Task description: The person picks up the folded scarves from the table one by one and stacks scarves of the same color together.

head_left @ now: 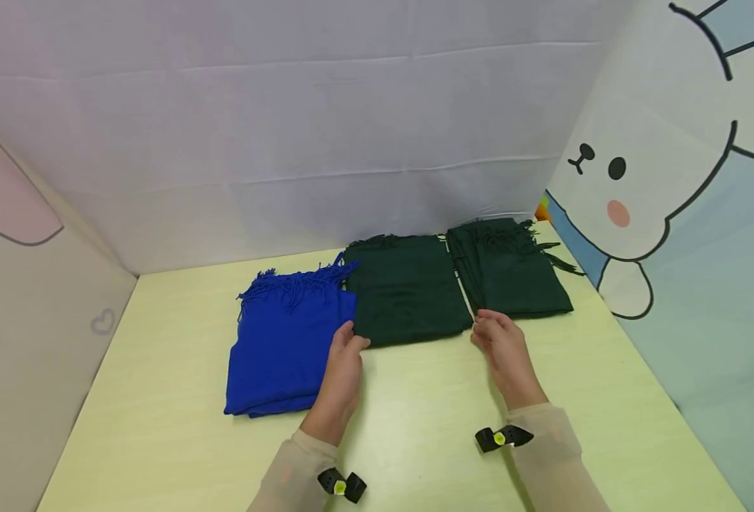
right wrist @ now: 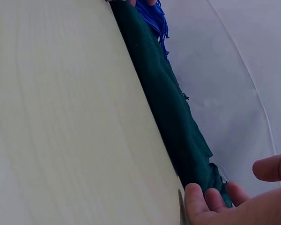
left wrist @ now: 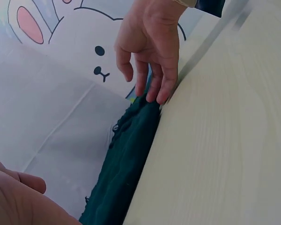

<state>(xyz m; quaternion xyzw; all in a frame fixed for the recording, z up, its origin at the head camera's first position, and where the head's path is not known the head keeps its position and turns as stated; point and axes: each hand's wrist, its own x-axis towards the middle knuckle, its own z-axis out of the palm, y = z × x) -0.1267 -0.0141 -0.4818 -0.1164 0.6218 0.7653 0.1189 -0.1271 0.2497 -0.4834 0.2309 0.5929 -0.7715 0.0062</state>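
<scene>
A dark green fringed shawl [head_left: 409,291], folded to a near square, lies flat at the back middle of the table. My left hand [head_left: 341,375] is at its near left corner, thumb over the cloth's front edge, beside a folded blue fringed shawl [head_left: 281,348]. At the near right corner is my right hand [head_left: 507,355], its loosely bent fingers right at the edge. In the right wrist view, the right thumb [right wrist: 271,168] stands apart from the fingers. A second dark green shawl [head_left: 521,277], also folded, lies just right of the middle one.
The pale wood-topped table [head_left: 428,441] runs back to a white cloth wall [head_left: 326,142]. A curtain with a printed cartoon animal [head_left: 659,178] hangs along the right side, and another cloth [head_left: 38,320] borders the left. Black wrist straps [head_left: 341,485] sit over both sleeves.
</scene>
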